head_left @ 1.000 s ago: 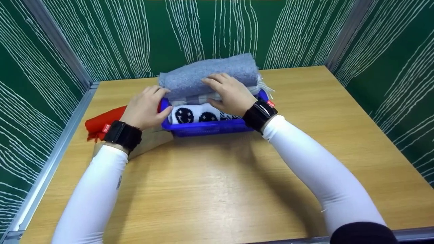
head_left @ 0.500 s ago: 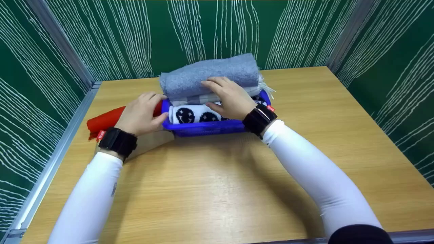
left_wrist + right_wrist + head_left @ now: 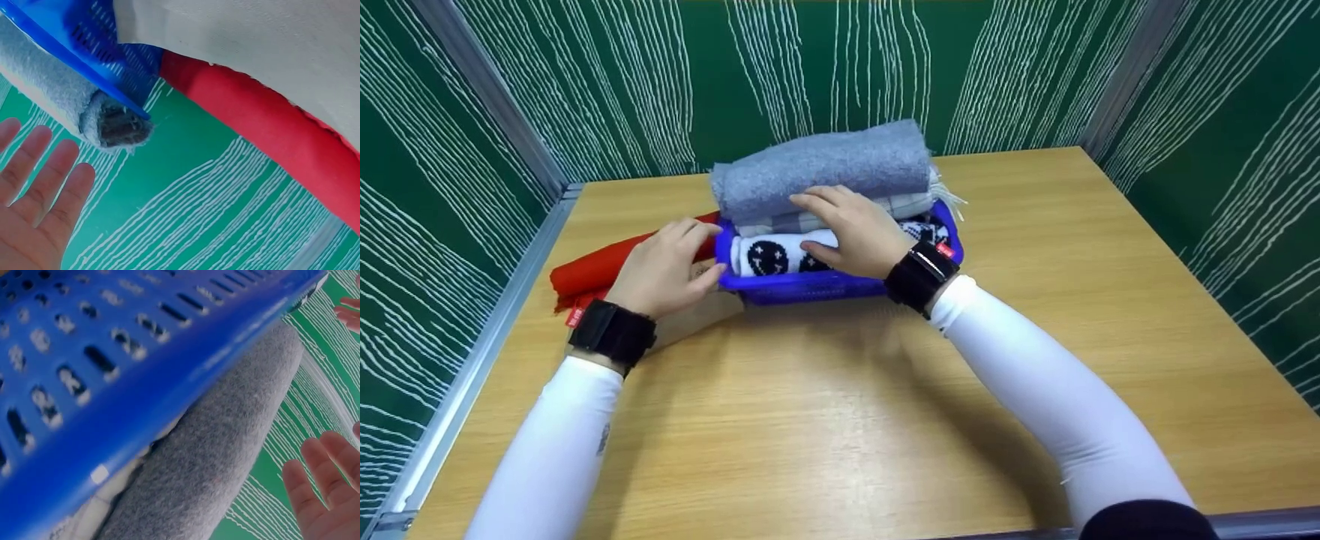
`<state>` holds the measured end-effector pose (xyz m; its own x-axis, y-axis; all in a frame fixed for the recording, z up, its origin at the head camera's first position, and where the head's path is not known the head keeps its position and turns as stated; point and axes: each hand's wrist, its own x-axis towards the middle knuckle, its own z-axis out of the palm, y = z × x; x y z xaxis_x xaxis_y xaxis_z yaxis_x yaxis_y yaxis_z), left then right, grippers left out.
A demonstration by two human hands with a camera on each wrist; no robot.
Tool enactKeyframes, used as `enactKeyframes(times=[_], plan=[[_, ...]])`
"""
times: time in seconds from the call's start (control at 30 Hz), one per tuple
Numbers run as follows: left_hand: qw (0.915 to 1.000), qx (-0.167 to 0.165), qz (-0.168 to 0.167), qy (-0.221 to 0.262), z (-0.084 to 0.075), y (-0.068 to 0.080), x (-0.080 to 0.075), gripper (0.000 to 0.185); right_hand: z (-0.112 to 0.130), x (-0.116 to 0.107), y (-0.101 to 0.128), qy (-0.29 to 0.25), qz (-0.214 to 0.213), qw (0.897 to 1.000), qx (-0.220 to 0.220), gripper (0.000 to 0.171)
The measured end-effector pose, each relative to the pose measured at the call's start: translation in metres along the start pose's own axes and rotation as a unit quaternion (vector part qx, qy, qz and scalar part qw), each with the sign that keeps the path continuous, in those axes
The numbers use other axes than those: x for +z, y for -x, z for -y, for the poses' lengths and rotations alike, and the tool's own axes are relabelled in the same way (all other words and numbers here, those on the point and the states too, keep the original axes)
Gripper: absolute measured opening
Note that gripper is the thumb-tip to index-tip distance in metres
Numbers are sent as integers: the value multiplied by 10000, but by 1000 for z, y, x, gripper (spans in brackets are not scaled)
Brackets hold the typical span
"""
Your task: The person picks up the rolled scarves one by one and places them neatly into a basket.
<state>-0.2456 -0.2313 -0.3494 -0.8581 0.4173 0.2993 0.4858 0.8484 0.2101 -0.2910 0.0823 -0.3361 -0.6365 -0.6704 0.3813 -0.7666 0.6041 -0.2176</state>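
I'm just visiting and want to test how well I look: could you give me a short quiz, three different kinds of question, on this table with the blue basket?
1. True or false: the grey rolled cloth lies on top of the things in the blue basket.
2. Which thing lies outside the basket, by the left hand? A) the red cloth B) the smiley-patterned roll C) the checked cloth
3. Fill in: the right hand rests with relaxed fingers on the ____ in the basket.

Key: 1 true; 2 A; 3 rolled cloths.
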Motion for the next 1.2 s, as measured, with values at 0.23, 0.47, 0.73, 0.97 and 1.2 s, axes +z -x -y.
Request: enactKeyframes(times=[0.23,0.47,0.73,0.97,1.2], plan=[[9999,-64,40,-84,3,9,-1,49,3,3,-1,-14,56,10000,-64,63],[9996,-252,115,-41,8,19,-2,51,9,8,-1,-51,45,9998,-175,63],[9993,-338,166,-57,12,29,2,54,16,15,-1,-100,132,9997,-198,66],[9991,-317,288,-56,17,38,0,57,22,18,-2,-97,205,9993,-288,65],[9987,-338,364,-104,20,43,-3,62,24,22,-3,-83,216,9990,-395,66]])
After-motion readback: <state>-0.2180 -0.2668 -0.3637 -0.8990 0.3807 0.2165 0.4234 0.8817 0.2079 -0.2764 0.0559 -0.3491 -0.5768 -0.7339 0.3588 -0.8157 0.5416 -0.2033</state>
